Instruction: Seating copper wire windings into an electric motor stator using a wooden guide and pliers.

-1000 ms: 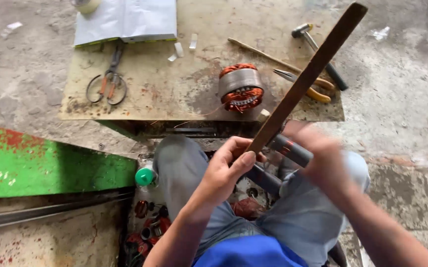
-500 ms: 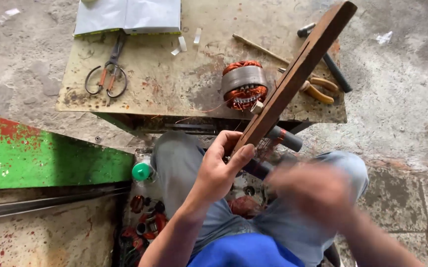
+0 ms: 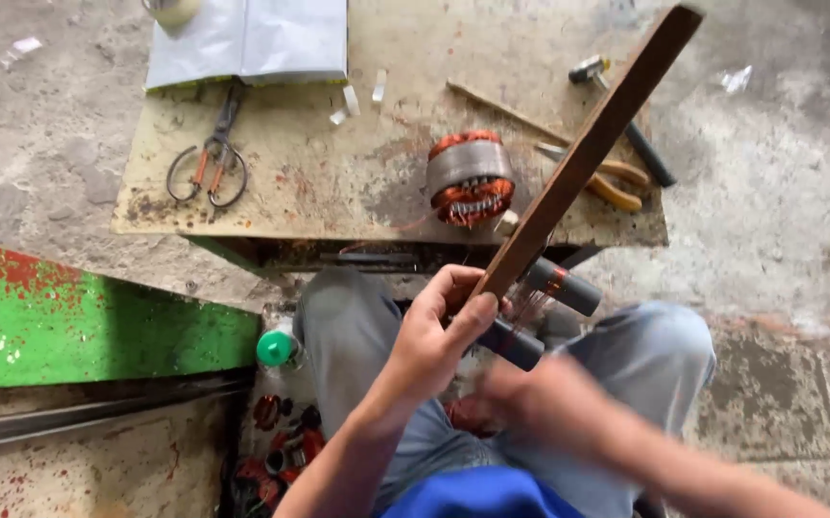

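Note:
My left hand [image 3: 439,336] grips the lower end of a long brown wooden slat [image 3: 592,144] that slants up to the right over the table. Two dark cylinders [image 3: 540,312] are fixed near the slat's lower end, with thin copper wire strung between them. My right hand [image 3: 521,408] is blurred, low over my lap just below the cylinders; whether it holds anything cannot be told. A motor stator with copper windings [image 3: 470,177] sits on the low worn table [image 3: 319,182], just beyond the slat.
On the table lie scissors [image 3: 212,163], a white folded sheet [image 3: 247,38], yellow-handled pliers [image 3: 607,182], a hammer [image 3: 626,125] and a thin stick [image 3: 501,110]. A green red-stained panel [image 3: 89,326] stands left. A green-capped bottle [image 3: 278,347] and copper coils [image 3: 281,441] sit by my leg.
My right hand has dropped from the slat's cylinders down toward my lap. The left hand keeps its grip and the slat stays slanted.

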